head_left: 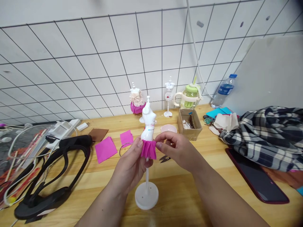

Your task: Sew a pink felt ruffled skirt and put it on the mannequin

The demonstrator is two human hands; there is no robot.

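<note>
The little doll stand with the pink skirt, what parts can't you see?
Head view:
- Skirt edges: covered by left hand and right hand fingertips.
- Doll stand back: faces away.
- Cardboard box contents: too small.
- Scissors: partly behind the right hand.

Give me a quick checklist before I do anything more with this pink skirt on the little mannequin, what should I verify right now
1. Left hand on the pink pleated skirt: ok, thumb presses its left edge.
2. Right hand on the skirt: ok, fingertips pinch its right edge.
3. Skirt at the waist of the white mannequin: ok, it sits just under the torso.
4. Mannequin upright on its round base: ok, base flat on the wooden table.
5. Skirt closed at the back: cannot tell, hidden.
6. Small snips within reach: ok, lying just behind the right hand.
</note>
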